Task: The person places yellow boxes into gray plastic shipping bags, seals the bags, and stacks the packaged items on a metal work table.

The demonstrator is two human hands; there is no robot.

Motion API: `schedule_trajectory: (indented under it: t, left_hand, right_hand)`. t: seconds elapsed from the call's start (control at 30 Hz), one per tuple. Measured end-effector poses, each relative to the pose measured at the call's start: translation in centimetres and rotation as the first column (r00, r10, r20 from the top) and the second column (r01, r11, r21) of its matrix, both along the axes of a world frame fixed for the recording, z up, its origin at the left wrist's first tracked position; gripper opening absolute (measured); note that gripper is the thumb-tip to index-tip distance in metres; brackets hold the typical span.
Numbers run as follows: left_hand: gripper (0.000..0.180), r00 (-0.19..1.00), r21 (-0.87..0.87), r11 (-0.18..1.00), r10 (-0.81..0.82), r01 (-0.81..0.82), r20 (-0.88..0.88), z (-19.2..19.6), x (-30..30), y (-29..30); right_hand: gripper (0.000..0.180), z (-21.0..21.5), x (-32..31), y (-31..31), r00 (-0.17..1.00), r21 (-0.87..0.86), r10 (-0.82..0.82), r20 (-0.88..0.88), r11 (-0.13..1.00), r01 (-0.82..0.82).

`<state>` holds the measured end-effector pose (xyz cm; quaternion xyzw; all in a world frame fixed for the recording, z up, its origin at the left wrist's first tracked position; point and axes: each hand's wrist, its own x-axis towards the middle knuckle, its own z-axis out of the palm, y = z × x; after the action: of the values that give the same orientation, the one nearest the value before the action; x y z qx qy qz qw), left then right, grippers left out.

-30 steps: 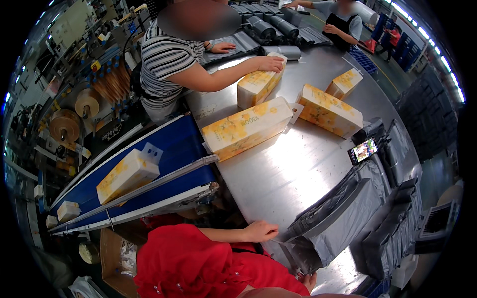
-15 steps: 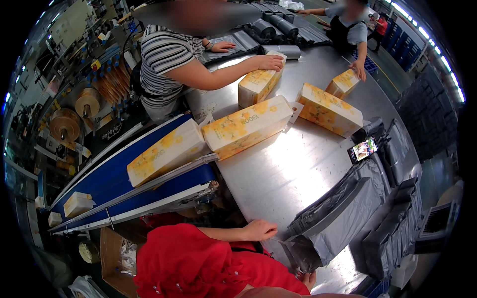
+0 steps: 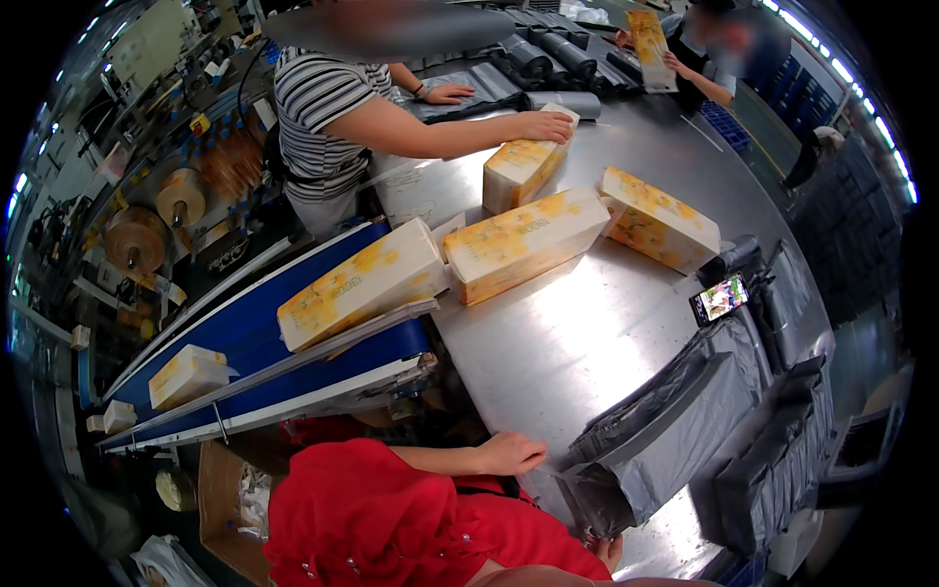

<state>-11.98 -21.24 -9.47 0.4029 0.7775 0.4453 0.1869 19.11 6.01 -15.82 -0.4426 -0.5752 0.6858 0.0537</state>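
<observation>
My left hand (image 3: 514,453) rests low over the metal table, its fingers curled together beside the edge of a grey plastic bag (image 3: 675,430); whether anything is in them is hidden. At the bag's near end, my right hand (image 3: 608,553) is closed on the plastic, partly covered by my red sleeve. The grey bags lie in a stack to the right of both hands. Farther off, a long tissue pack (image 3: 528,245) with yellow flowers sits at the belt's end, another pack (image 3: 660,220) to its right. A pack (image 3: 357,284) is coming off the blue belt.
The blue conveyor belt (image 3: 254,338) carries smaller-looking packs (image 3: 186,377) at the left. Across the table, a person in stripes presses a hand (image 3: 548,125) on a pack; another person lifts a pack (image 3: 650,49). A phone (image 3: 721,298) lies beside more grey bags (image 3: 768,450).
The packs on the belt and at its end have slid to the right. The far co-worker has raised a pack off the table. My hands have stayed in place.
</observation>
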Motion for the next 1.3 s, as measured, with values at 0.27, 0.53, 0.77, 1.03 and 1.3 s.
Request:
schedule_trajectory:
  t: [0.27,0.53,0.77,1.03,1.3]
  left_hand:
    - [0.013,0.975,-0.036,0.995,0.079,-0.088,-0.207,0.8,1.0,-2.9]
    - [0.013,0.836,-0.193,0.871,0.337,-0.451,-0.433,-1.6,3.1,-11.8]
    - [0.032,0.934,-0.961,0.274,0.336,0.028,0.123,-7.4,14.3,-26.5]
    - [0.021,0.885,-0.472,0.749,0.409,-0.466,-0.224,-4.5,5.0,-15.6]
    - [0.024,0.855,-0.103,0.995,-0.057,0.004,-0.516,10.3,-3.7,-0.2]
  right_hand:
    - [0.037,0.0,-1.9,0.0,0.999,-0.029,0.048,-0.019,0.998,-0.049]
    - [0.036,0.0,-5.6,-0.7,0.993,-0.073,0.117,-0.022,0.99,-0.118]
    - [0.035,-1.4,-6.7,-2.2,0.991,-0.12,0.111,-0.076,0.986,-0.119]
    - [0.034,1.5,-3.2,-2.0,0.974,-0.034,0.085,-0.208,0.995,-0.094]
    - [0.037,12.2,-3.9,0.4,0.922,0.694,0.345,0.178,0.62,-0.366]
